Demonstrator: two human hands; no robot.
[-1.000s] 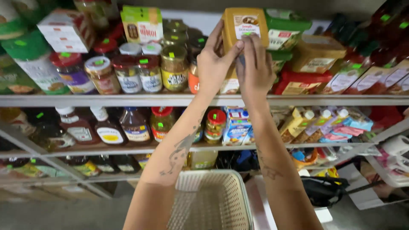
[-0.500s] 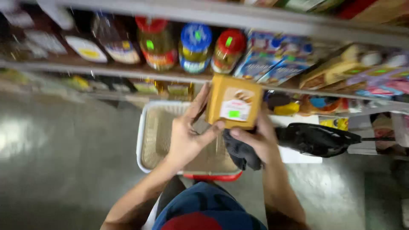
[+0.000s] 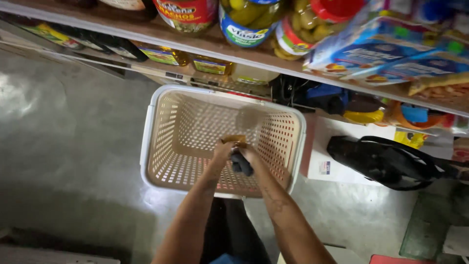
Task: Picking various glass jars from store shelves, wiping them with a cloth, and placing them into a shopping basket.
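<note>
Tan box going down into the beige basket, both hands on it.

Both arms reach straight down into the perforated plastic basket (image 3: 168, 142) sitting on the grey concrete floor (image 3: 63, 146), right under the shelf edge, so there's barely any carrying to do. The left hand (image 3: 222, 152) and right hand (image 3: 248, 155) are pressed close together around the small tan box (image 3: 233, 140), fingers curled on its sides; holding it from both sides probably keeps it level as it sits low over the mesh bottom. The right hand also has something dark bunched in it (image 3: 242, 165), looks like a cloth or glove, can't tell which. Up top, the wooden shelf (image 3: 205, 46) has pickle jars (image 3: 249, 19) and a blue carton (image 3: 371, 49). A black bag (image 3: 386, 161) lies just right of the basket.
</note>
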